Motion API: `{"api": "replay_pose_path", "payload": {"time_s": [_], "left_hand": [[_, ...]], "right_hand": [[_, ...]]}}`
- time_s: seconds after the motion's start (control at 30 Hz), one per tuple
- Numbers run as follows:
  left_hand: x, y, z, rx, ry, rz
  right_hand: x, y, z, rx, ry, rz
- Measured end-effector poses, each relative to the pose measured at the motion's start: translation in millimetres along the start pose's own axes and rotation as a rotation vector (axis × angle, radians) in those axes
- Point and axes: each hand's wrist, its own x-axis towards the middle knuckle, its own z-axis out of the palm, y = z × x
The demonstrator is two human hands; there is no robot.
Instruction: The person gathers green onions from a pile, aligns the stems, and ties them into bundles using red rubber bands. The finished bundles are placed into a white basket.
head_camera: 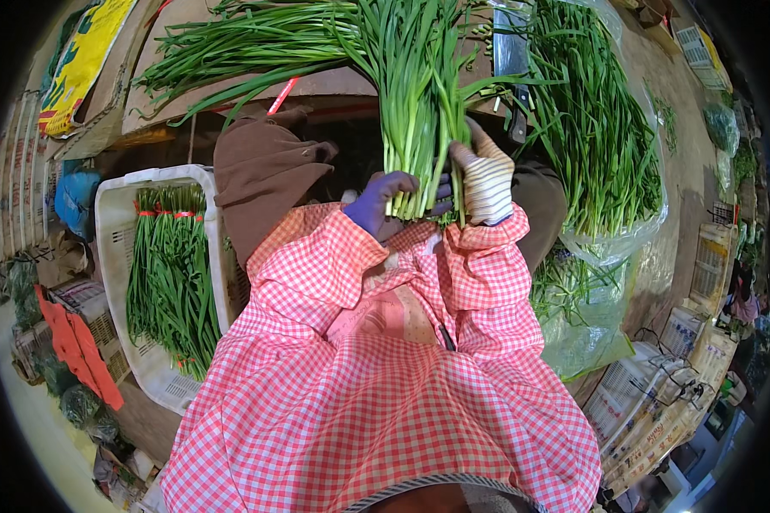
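Observation:
Before my chest, my left hand [385, 195], in a purple glove, grips the pale stem ends of a thick bunch of garlic chives [410, 122]. My right hand [484, 170], in a striped glove with dark fingertips, pinches a few chive stems at the bunch's right side. The leaves reach up over the edge of a board [340, 83]. More loose chives [256, 48] lie across that board to the left. A cleaver [511, 51] with a black handle lies to the right of the bunch, its handle pointing towards me.
A white plastic crate [102, 256] at the left holds chive bundles [173, 276] tied with red bands. At the right, a large heap of chives [597, 128] lies on clear plastic sheeting [654, 224]. More crates [629, 385] stand at lower right. A yellow printed sack [86, 64] lies upper left.

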Motion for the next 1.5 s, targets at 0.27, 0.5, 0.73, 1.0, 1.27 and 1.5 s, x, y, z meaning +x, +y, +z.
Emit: {"api": "replay_pose_path", "payload": {"time_s": [0.27, 0.5, 0.73, 1.0, 1.27, 1.5], "left_hand": [[2, -10, -21, -0.041, -0.005, 0.035], [11, 2, 7, -0.284, 0.020, -0.199], [16, -14, -22, -0.139, 0.122, -0.089], [8, -2, 14, -0.281, 0.059, -0.173], [11, -10, -1, -0.247, 0.040, -0.133], [11, -14, 4, 0.259, -0.049, 0.224]], "right_hand": [[11, 12, 9, 0.213, 0.069, 0.008], [7, 12, -25, -0.268, 0.034, -0.036], [-13, 1, -25, -0.369, 0.028, 0.114], [-10, -12, -31, -1.097, 0.012, -0.053], [-9, -36, 8, -1.199, -0.077, 0.147], [-23, -13, -9, -0.538, 0.106, 0.087]]}}
